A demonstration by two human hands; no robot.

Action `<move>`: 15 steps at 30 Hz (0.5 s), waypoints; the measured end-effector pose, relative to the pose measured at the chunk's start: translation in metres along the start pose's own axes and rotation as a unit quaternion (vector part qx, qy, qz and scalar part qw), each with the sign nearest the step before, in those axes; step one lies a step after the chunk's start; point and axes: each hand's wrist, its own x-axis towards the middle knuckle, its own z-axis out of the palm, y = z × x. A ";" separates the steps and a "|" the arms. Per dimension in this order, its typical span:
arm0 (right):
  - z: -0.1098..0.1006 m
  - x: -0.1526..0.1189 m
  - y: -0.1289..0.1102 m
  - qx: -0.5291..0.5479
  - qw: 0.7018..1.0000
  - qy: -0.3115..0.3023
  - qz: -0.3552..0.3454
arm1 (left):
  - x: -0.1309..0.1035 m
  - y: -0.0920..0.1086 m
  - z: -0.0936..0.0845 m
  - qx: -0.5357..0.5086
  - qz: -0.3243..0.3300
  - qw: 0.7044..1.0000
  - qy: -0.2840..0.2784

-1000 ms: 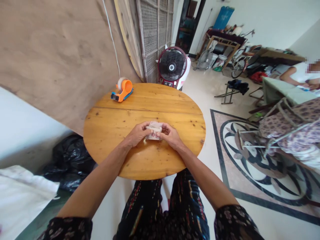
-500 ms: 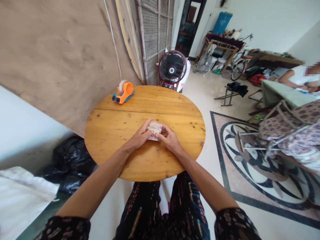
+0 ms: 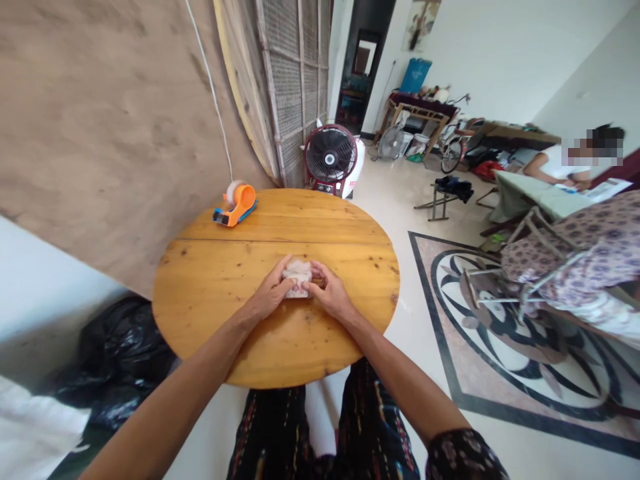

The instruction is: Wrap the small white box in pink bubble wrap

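Between my hands, low over the round wooden table (image 3: 200,287), is a small whitish packet (image 3: 298,272), its contents too small to make out. My left hand (image 3: 271,291) grips its left side, thumb on the near face. On the other side my right hand (image 3: 330,289) holds the packet's right edge, with fingers curled and thumb pressed near the front. An orange tape dispenser (image 3: 239,205) with a roll of tape stands at the table's far left, away from both hands.
A fan (image 3: 330,157) stands just past the table's far edge. Black plastic bags (image 3: 120,353) lie at the left. To the right are a folding stool (image 3: 440,197), a chair (image 3: 535,267) and another person (image 3: 555,167) seated at a cloth-covered table (image 3: 530,190).
The camera view has shifted, so the table and hands sit lower and further left. My hands keep hold of the packet, with little change in their grip.
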 end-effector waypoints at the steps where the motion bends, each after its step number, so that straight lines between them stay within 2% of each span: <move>1: -0.001 -0.001 -0.003 -0.016 1.000 0.015 -0.007 | 0.000 0.002 0.001 -0.013 -0.008 1.000 0.008; 5: -0.008 -0.005 -0.013 -0.080 0.994 0.072 -0.012 | -0.001 0.007 0.004 -0.061 -0.030 0.998 0.006; 9: -0.007 -0.007 -0.017 -0.113 0.992 0.046 -0.038 | -0.001 0.010 0.004 -0.063 -0.024 0.998 0.003; 15: -0.002 -0.004 -0.013 -0.106 0.989 0.031 -0.098 | -0.003 0.009 0.002 -0.042 -0.004 0.999 -0.004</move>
